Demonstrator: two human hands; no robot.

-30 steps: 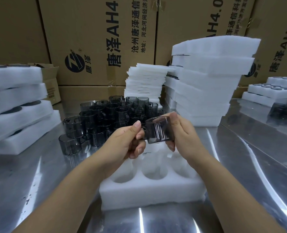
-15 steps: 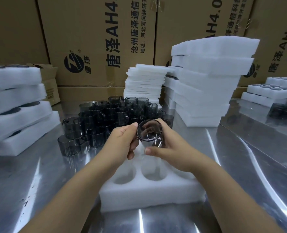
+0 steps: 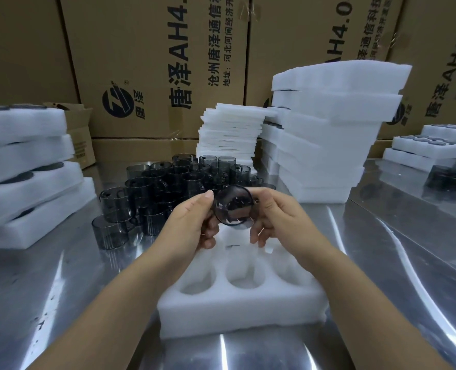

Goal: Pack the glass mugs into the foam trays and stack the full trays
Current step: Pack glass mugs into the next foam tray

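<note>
A smoky grey glass mug (image 3: pixel 233 205) hangs above the far side of a white foam tray (image 3: pixel 241 308), one round end turned toward me. My left hand (image 3: pixel 192 222) pinches its left rim with thumb and fingers. My right hand (image 3: pixel 277 217) holds its right side, fingers curled under it. The tray's near round pockets show no mugs; its far pockets are hidden behind my hands. Several more grey mugs (image 3: pixel 168 188) stand crowded on the metal table behind the tray.
Foam trays with dark mugs in them are stacked at the left (image 3: pixel 26 169) and far right (image 3: pixel 432 148). A tall stack of foam trays (image 3: pixel 328 129) and thin foam sheets (image 3: pixel 229 134) stand behind. Cardboard boxes (image 3: pixel 152 62) wall the back.
The mug went from lying sideways with its side wall toward me to having a round end facing me. Both hands kept hold and shifted their grip around it.
</note>
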